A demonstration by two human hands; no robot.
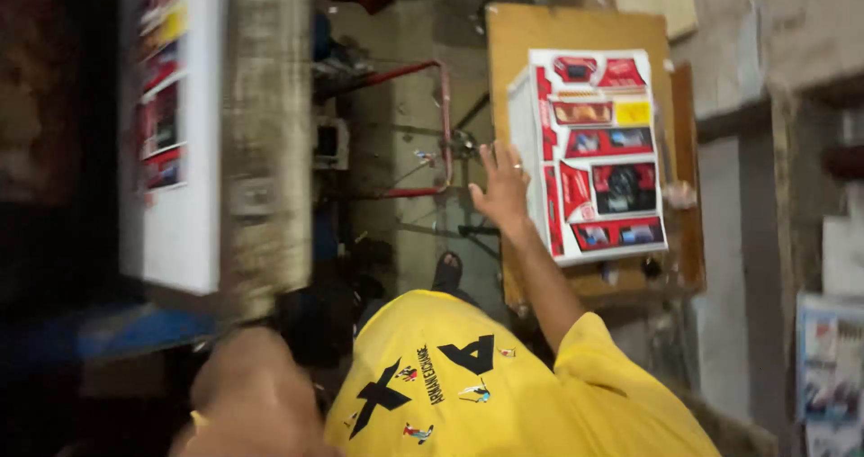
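on the left we see a big grey slab (265,133) with a tall white printed sheet (175,133) beside it, all blurry. the sheet has red, yellow and dark boxes printed on it.

at the bottom is another person in a yellow shirt (504,394) with black shapes on it. a blurry brown shape (247,394) sits just beside the shirt, and we cannot tell what it is.

next is the wooden surface (517,34) in the middle of the view. a stack of printed sheets (598,151) lies on it, white with red and dark boxes, and it covers most of the wood.

a red metal frame (441,124) stands on the floor between the slab and the surface.

the other person's bare arm reaches from the yellow sleeve up to the stack. the other person's hand (499,192) is open and flat, with fingers spread, and it touches the near edge of the stack. it holds nothing. a small ring shows on one finger.

a foot in a dark sandal (447,271) stands on the floor below that hand.

our own hands do not show here, so we cannot tell their grip.
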